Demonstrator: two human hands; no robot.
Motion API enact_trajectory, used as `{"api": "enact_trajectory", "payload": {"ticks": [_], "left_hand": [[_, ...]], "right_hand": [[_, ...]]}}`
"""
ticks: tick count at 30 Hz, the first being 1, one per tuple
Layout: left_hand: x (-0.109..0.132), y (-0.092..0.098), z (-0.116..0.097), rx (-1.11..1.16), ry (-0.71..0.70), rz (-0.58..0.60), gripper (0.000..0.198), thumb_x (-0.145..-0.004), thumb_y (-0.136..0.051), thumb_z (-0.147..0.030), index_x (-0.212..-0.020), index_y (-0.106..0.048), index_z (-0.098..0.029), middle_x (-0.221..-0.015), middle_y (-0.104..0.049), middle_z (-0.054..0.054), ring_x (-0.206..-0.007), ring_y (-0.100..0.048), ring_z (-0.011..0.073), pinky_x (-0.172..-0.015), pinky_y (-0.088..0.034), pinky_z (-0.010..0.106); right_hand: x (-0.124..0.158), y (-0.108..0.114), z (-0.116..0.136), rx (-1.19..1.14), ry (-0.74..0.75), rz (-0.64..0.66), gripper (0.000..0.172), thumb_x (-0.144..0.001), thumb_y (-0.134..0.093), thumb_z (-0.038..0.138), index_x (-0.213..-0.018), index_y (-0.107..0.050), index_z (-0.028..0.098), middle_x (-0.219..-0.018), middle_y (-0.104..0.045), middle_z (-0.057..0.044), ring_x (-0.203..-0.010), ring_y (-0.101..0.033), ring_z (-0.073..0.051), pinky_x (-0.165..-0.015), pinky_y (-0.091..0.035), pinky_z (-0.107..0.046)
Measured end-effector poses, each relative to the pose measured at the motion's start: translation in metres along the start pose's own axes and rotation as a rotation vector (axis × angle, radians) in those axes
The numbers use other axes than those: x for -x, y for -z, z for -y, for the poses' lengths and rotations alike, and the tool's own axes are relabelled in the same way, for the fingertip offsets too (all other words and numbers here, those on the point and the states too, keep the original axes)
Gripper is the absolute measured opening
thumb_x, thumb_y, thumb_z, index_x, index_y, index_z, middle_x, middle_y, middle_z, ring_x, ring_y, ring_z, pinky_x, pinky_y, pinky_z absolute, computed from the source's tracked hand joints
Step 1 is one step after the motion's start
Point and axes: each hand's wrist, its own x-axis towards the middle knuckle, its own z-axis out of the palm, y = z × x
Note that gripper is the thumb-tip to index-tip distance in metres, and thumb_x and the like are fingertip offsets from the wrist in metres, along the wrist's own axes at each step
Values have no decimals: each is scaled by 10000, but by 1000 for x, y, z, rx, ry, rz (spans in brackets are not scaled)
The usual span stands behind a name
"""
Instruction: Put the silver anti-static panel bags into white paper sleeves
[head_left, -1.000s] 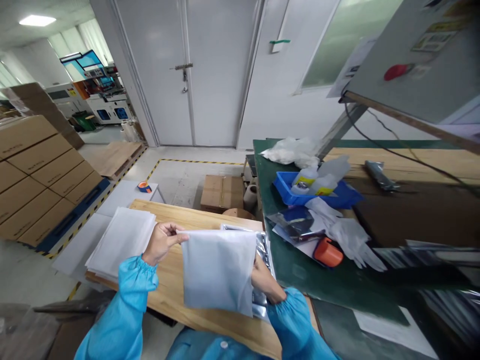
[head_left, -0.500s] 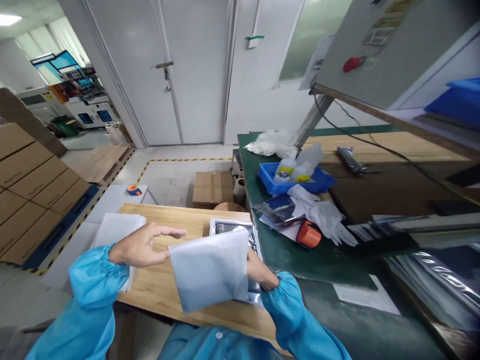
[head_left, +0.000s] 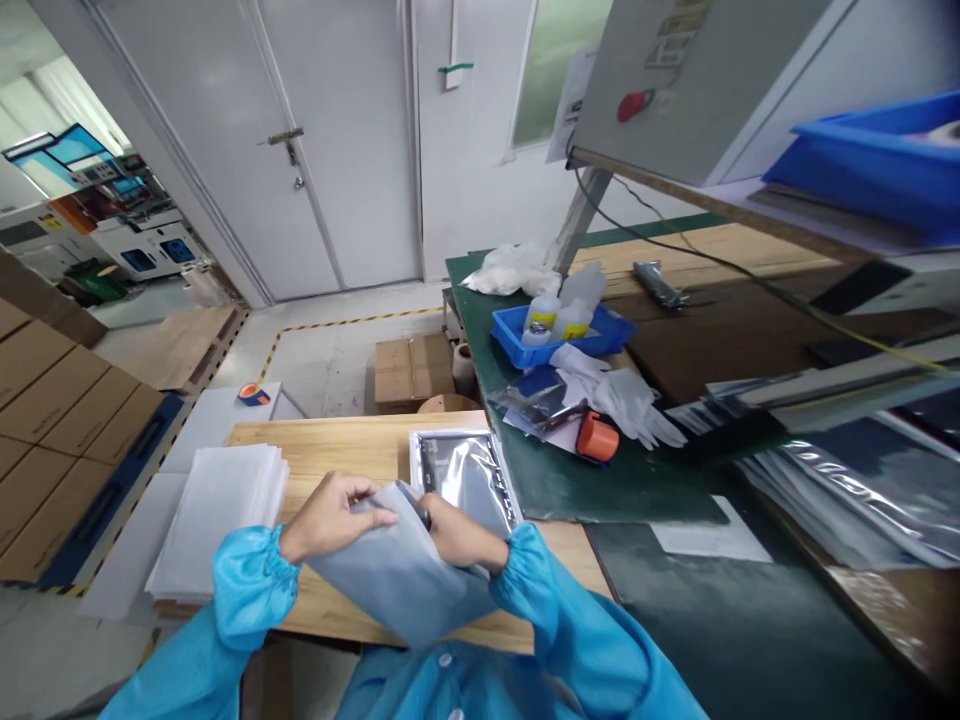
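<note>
A milky, translucent bag (head_left: 409,590) hangs tilted between my hands, low over the wooden tabletop. My left hand (head_left: 334,515) pinches its upper edge between thumb and fingers. At the bag's mouth, my right hand (head_left: 461,530) is curled closed on the other side of the edge, with its fingertips partly hidden. A small dark edge shows by the right fingers; I cannot tell what it is. Just beyond my hands lies a white-rimmed tray (head_left: 414,455) holding a dark flat piece under shiny clear film (head_left: 469,470). Left of my left hand is a stack of similar white bags or sheets (head_left: 217,510).
The wooden tabletop (head_left: 315,440) meets a green bench (head_left: 547,490) on the right. On that bench are white gloves (head_left: 622,395), an orange tape roll (head_left: 598,437) and a blue bin (head_left: 517,345) with bottles. Cartons (head_left: 82,420) stand at the left.
My left hand has come right and closed on the bag's edge. My right hand has shifted left to the mouth, and the bag has tilted. The view has turned slightly right.
</note>
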Motion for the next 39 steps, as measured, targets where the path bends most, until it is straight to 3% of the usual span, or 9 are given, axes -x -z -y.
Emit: {"api": "enact_trajectory", "payload": {"ticks": [4, 7, 15, 17, 20, 24, 29, 34, 39], "left_hand": [[7, 5, 8, 88, 12, -117, 270, -721, -685, -396, -627, -678, -143, -591, -664, 14, -556, -568, 123, -528, -427, 209], [12, 10, 17, 183, 47, -223, 288, -662, -734, -419, -615, -662, -144, -585, -669, 16, -529, -568, 120, -497, -434, 206], [30, 27, 29, 85, -45, -401, 159, -696, -721, -315, -657, -731, -161, -597, -700, 24, -514, -596, 131, -478, -455, 203], [34, 32, 25, 37, -94, -367, 131, -714, -704, -294, -694, -754, -175, -639, -720, 36, -563, -635, 158, -519, -492, 222], [38, 39, 13, -1, -165, -306, 100, -697, -717, -283, -678, -762, -196, -674, -734, 55, -629, -674, 192, -605, -541, 259], [40, 54, 7, 30, -141, -519, 131, -605, -794, -310, -642, -742, -195, -630, -719, 46, -602, -667, 190, -603, -556, 269], [58, 66, 65, 318, -55, -1135, 587, -568, -832, -384, -1097, -663, -194, -1206, -651, 104, -1136, -589, 238, -1005, -439, 362], [105, 11, 148, 936, 362, -800, 760, -513, -829, -523, -1175, -618, -215, -1292, -589, 152, -1158, -570, 329, -959, -472, 459], [148, -24, 186, 1147, 464, -767, 445, -549, -851, -351, -913, -706, -141, -932, -739, 115, -996, -662, 291, -862, -536, 390]], "right_hand": [[-1, 5, -6, -180, -104, 106, 287, -743, -662, 413, -681, -685, 134, -627, -661, 0, -572, -578, -156, -513, -440, -235], [3, 10, -8, -219, -89, -6, 422, -794, -606, 534, -920, -713, 146, -884, -728, -55, -810, -659, -215, -717, -516, -304], [10, 21, -1, 247, 390, -278, 175, -874, -599, 310, -994, -710, 248, -1251, -613, -108, -1195, -540, -264, -995, -429, -464], [3, 25, 2, 305, 451, -252, 524, -760, -721, 427, -1236, -587, 253, -1433, -439, -140, -1332, -387, -307, -1059, -347, -517], [-13, 22, 6, 286, 413, 13, 916, -682, -741, 550, -1422, -360, 169, -1356, -499, -212, -1188, -542, -291, -954, -457, -429], [-28, 7, 13, 299, 317, 184, 298, -932, -474, 372, -960, -672, 151, -786, -681, -72, -705, -628, -161, -665, -468, -254], [-35, -6, 1, 109, 16, -138, 429, -893, -488, 461, -581, -547, 172, -489, -434, 41, -470, -380, -88, -476, -298, -224], [-42, -45, -34, -395, -307, -330, 407, -730, -640, 582, -653, -612, 183, -588, -608, -4, -568, -552, -162, -537, -418, -262], [-57, -109, -55, -660, -539, -285, 379, -618, -751, 539, -725, -658, 188, -704, -709, -74, -664, -662, -242, -592, -504, -327]]}}
